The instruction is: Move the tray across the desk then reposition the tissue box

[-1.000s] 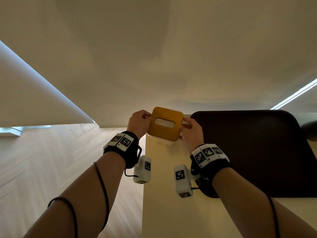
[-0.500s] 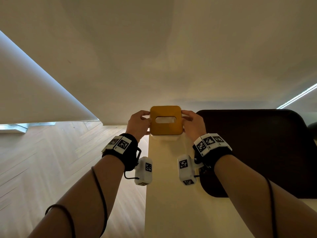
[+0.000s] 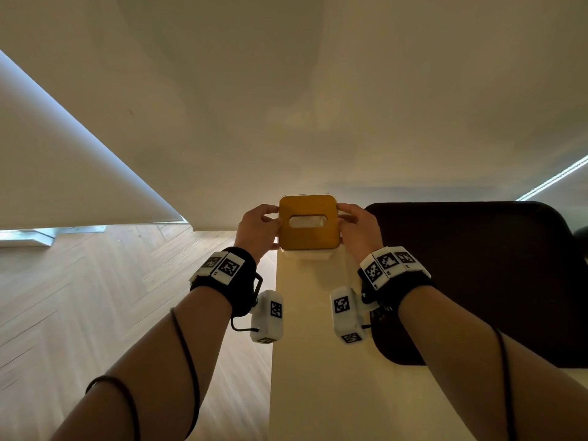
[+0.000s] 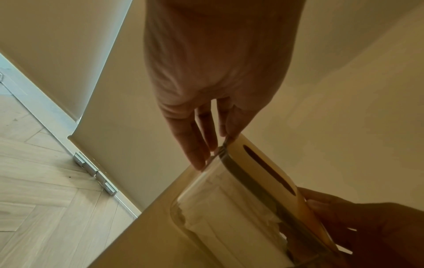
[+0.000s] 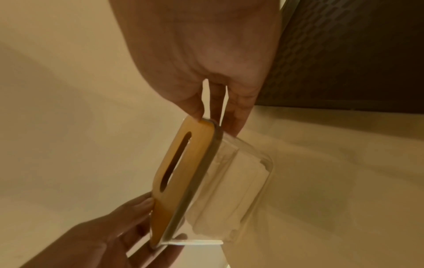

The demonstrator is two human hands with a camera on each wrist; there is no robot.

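Note:
The tissue box, a clear case with an orange-brown slotted lid, stands at the far left corner of the pale desk, close to the wall. My left hand grips its left side and my right hand grips its right side, thumbs at the lid edge. In the left wrist view my left hand has its fingertips on the corner of the tissue box. In the right wrist view my right hand pinches the rim of the tissue box, with white tissues inside. The dark tray lies flat just right of the box.
The desk's left edge runs straight below the box, with herringbone wood floor beyond it. A plain wall rises right behind the box. A dark rounded object peeks in at the far right edge.
The tissue box was skewed a second ago; now it sits square to the desk edge. Both hands have kept their grip and shifted slightly with it.

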